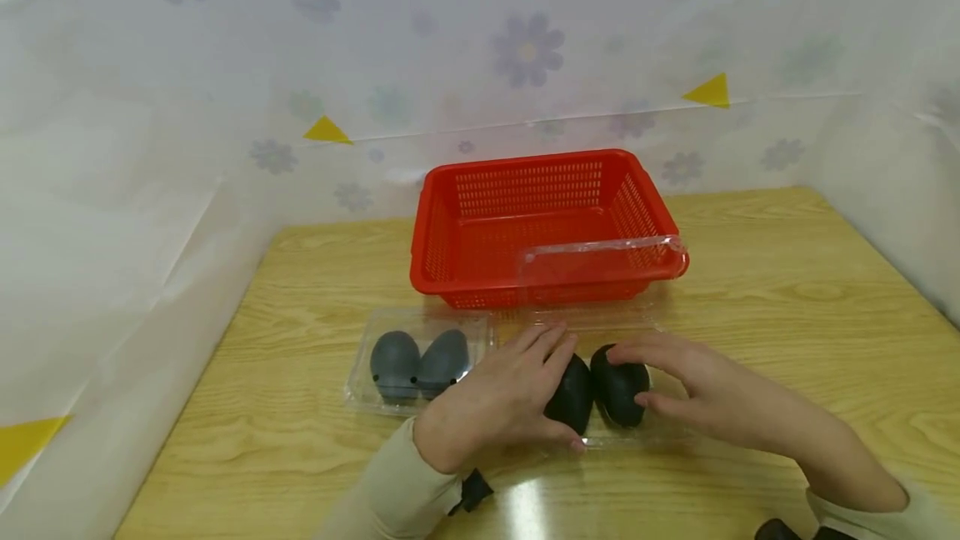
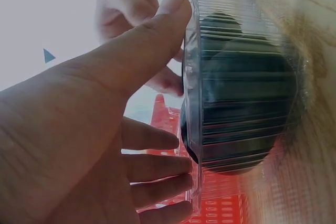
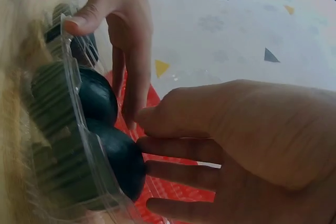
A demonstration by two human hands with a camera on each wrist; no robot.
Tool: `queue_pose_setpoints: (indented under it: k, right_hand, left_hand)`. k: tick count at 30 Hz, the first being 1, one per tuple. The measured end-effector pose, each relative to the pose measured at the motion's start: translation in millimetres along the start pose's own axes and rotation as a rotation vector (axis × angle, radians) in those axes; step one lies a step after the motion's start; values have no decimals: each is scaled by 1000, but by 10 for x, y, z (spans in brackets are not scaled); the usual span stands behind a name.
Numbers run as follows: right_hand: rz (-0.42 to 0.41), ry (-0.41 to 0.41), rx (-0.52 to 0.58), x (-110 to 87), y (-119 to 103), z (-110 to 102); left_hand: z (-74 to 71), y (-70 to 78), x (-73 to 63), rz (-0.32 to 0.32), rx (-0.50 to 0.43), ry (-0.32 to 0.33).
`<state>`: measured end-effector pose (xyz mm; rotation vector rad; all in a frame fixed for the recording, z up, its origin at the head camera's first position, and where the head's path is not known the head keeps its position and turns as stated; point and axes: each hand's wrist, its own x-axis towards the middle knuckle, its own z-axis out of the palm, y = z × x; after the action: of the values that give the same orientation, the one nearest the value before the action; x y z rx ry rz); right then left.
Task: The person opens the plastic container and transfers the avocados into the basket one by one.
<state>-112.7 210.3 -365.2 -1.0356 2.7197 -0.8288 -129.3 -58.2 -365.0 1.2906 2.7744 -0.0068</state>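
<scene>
Box (image 1: 637, 442) at left hand (image 1: 506, 394) and right hand (image 1: 701, 382): no readable text
Basket (image 1: 525, 162) beyond both hands: no readable label

Your head view looks forward and down on table (image 1: 750, 290), farthest back. Your 2 wrist views sit close, turned sideways, facing clear box (image 2: 194, 77) side-on; all 3 share box, red basket (image 1: 480, 248).
</scene>
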Motion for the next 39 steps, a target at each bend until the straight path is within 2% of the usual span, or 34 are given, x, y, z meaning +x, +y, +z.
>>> queue_pose_setpoints:
  k: [4, 7, 15, 21, 28, 39]
  right_hand:
    - [-125, 4, -117, 12, -5, 85]
    - [-160, 17, -172, 20, 15, 126]
    - [-60, -97, -170, 45, 65, 174]
    - [-28, -101, -155, 75, 51, 179]
    - [24, -137, -46, 134, 31, 178]
    - [41, -204, 21, 131, 51, 160]
  left_hand:
    - [-4, 4, -1, -7, -12, -9]
    - [-14, 17, 6, -21, -28, -27]
    - [-37, 68, 22, -55, -34, -54]
    - [-40, 73, 19, -76, -46, -75]
    - [-30, 67, 9, -76, -31, -62]
    - [-25, 63, 10, -62, -29, -38]
